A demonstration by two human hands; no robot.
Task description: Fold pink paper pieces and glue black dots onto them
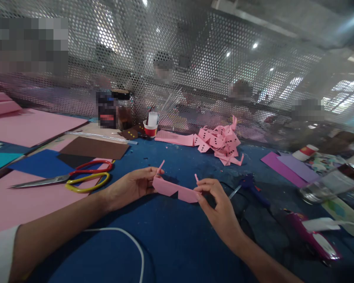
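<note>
Both my hands hold a pink paper cut-out shaped like a pair of glasses, just above the blue table. My left hand pinches its left end, where a thin pink strip sticks up. My right hand pinches its right end, fingers curled around a second short strip. The piece hangs level between the two hands.
Scissors with red and yellow handles lie on pink sheets at left. A pile of pink cut-outs sits behind, near a red cup and jars. Glue guns, purple paper and a white cable lie nearby. A perforated metal screen stands behind.
</note>
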